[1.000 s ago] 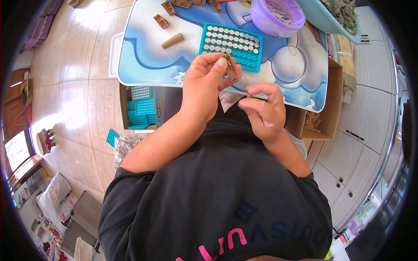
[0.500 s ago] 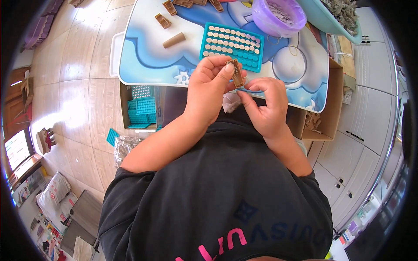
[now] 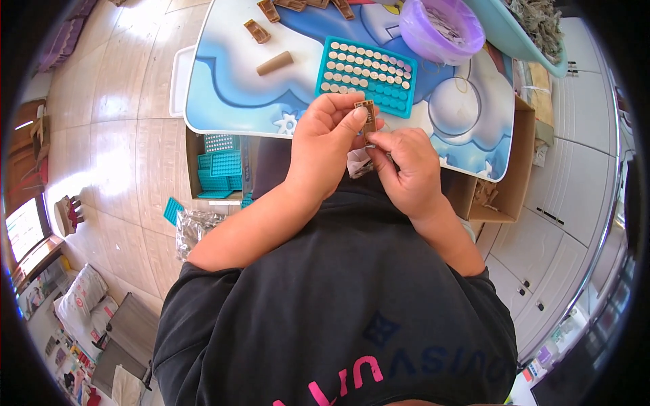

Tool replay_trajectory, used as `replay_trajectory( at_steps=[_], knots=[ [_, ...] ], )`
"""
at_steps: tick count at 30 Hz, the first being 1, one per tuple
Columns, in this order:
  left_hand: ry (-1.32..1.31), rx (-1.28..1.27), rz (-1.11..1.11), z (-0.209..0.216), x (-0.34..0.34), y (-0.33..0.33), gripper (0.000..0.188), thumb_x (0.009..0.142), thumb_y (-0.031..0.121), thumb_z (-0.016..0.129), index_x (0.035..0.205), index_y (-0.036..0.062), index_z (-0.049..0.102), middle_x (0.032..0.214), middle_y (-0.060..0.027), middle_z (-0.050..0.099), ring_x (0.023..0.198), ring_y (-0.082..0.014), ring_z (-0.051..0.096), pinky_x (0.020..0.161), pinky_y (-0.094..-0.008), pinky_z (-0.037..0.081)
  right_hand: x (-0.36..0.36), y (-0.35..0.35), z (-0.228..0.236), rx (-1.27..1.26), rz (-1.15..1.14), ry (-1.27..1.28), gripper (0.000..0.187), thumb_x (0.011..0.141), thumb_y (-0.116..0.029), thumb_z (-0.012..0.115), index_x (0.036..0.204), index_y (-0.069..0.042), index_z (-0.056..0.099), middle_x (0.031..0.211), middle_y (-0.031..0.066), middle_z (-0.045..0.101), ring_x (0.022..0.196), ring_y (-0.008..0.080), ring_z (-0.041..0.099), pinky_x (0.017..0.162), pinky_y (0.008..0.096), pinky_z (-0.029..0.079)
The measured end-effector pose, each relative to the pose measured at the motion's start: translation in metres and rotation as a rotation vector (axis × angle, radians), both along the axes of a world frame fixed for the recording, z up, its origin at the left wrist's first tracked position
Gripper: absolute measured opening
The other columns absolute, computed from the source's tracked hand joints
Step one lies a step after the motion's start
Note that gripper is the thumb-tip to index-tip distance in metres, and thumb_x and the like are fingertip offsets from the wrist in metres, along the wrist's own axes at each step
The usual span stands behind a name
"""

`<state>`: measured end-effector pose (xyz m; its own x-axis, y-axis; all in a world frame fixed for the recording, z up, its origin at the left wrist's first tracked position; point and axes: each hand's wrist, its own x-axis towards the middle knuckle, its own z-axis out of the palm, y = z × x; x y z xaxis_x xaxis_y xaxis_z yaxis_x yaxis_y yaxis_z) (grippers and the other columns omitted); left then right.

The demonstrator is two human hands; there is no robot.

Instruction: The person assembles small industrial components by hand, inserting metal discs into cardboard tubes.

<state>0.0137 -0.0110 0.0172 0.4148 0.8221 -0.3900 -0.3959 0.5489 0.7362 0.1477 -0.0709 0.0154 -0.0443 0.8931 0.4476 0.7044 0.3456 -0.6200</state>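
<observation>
My left hand [image 3: 322, 147] holds a small brown, box-like plastic piece [image 3: 370, 120] upright, its thumb pressed on the front face. My right hand [image 3: 411, 166] pinches the lower end of that piece between thumb and forefinger; its fingertips hide whatever else may lie there. Just beyond the hands lies a teal tray [image 3: 320, 71] bearing rows of small round white discs [image 3: 352, 59]. Toward its near right part the round spots are bare teal. More brown pieces [image 3: 257, 32] are scattered at the table's far left, near a plain brown cylinder [image 3: 274, 63].
A purple-lined bowl [image 3: 423, 34] with pale bits and a large light-teal basin [image 3: 509, 35] of greyish stuff stand at the far right. Below the table [image 3: 237, 101], an open box of teal trays [image 3: 225, 164] sits left, a cardboard box [image 3: 504, 210] right.
My right fingers have closed in on the lower end of the brown piece and moved slightly left. The piece is more upright. The table view has shifted a little.
</observation>
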Motion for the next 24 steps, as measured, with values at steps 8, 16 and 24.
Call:
replay_trajectory(
  at_steps=[8,16,24],
  knots=[
    [0.008,-0.014,0.002,-0.008,-0.015,0.005,0.021,0.093,0.013,0.054,0.109,0.0001,0.053,0.103,-0.0136,0.063,0.090,-0.0197,0.064,0.078,-0.0304,0.053,0.008,0.024,0.011,-0.069,0.006,0.064,0.018,0.072,-0.005,0.070,0.089,-0.006,0.066,0.071,0.0068,0.058,0.066,0.0249,0.055,0.061,0.0345,0.042],
    [-0.031,-0.087,0.008,-0.015,-0.021,0.012,0.027,0.094,0.014,0.053,0.117,-0.0001,0.054,0.104,-0.0131,0.063,0.088,-0.0191,0.064,0.080,-0.0309,0.053,0.016,0.073,-0.012,0.112,-0.127,-0.229,0.017,0.065,-0.005,0.073,0.081,-0.008,0.069,0.075,0.0038,0.054,0.068,0.0216,0.054,0.058,0.0331,0.043],
    [-0.067,-0.157,0.026,-0.012,-0.020,0.017,0.025,0.093,0.011,0.053,0.115,-0.0012,0.056,0.103,-0.0112,0.063,0.088,-0.0179,0.063,0.080,-0.0323,0.054,0.002,0.060,-0.001,0.100,-0.069,-0.018,0.016,0.062,-0.004,0.075,0.072,-0.005,0.062,0.073,0.0043,0.053,0.067,0.0215,0.053,0.057,0.0322,0.042]
  ],
)
